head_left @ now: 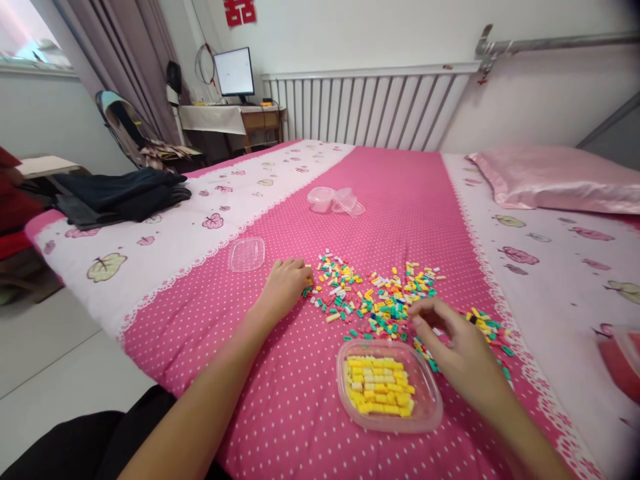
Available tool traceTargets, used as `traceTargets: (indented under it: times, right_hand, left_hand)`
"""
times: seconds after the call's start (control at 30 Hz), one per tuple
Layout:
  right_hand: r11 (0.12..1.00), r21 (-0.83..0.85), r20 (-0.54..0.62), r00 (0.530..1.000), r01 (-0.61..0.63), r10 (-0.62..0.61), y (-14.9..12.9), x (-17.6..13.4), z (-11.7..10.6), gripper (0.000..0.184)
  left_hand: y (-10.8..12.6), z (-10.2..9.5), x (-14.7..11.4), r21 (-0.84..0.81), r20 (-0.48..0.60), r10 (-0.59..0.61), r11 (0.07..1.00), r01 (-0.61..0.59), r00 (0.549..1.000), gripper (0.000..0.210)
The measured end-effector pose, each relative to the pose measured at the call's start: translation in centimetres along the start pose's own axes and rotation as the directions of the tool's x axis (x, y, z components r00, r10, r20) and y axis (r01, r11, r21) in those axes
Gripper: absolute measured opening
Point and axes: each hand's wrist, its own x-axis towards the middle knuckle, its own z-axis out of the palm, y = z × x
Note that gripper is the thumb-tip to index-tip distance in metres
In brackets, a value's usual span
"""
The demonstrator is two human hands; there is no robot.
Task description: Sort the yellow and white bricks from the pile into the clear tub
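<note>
Bed, pink-and-white cover. On it lay: loose bricks, mixed colours, scattered; clear box, just nearer; clear lid, left of bricks; clear tubs, farther back; dark clothes, left edge; pink pillow, far right.

You can read one sign: a red paper cut-out on the white wall, up and left of the bed's headboard. It shows the paired strokes of the double-happiness character, 囍, with your view's upper edge cutting off its top. On the monitor, you get only faint marks, too small to read.
</note>
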Motion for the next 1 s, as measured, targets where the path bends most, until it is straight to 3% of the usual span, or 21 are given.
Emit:
traceTargets:
  times: [0.13,0.27,0.37,0.5,0.6,0.8,1.0]
  right_hand:
    - [0.981,0.182,0.008,0.998,-0.066,0.066,0.0,0.1,-0.4,0.013]
    - [0.909,0.391,0.053,0.989,-0.146,0.136,-0.8,0.1,-0.7,0.015]
    - [0.903,0.412,0.074,0.992,-0.12,0.098,-1.9,-0.2,-0.8,0.011]
    - [0.964,0.247,0.208,0.977,-0.099,0.047,-3.7,-0.8,-0.8,0.013]
    - [0.998,0.055,0.275,0.961,-0.025,0.009,-5.0,-1.5,-0.7,0.011]
    - [0.942,-0.28,0.195,0.971,0.187,-0.135,-6.0,-2.9,-0.2,0.014]
    - [0.9,-0.363,0.178,0.966,0.242,-0.188,-6.0,-3.3,-0.2,0.015]
  left_hand:
    - [1.1,-1.5,-0.9,-0.148,-0.089,0.02,0.988,-0.033,0.996,0.013]
    - [4.3,-2.8,-1.7,-0.368,-0.109,0.165,0.91,-0.194,0.98,0.014]
    - [6.8,-3.0,-2.3,-0.493,-0.098,0.253,0.828,-0.267,0.963,0.01]
    - [9.0,-2.8,-3.1,-0.55,-0.012,0.269,0.802,-0.231,0.963,0.007]
    - [10.0,-2.8,-3.7,-0.517,-0.036,0.316,0.806,-0.288,0.948,0.006]
    - [10.8,-3.0,-4.2,-0.403,-0.046,0.398,0.832,-0.381,0.916,0.002]
    - [10.7,-2.5,-4.3,-0.486,-0.025,0.394,0.799,-0.355,0.919,0.005]
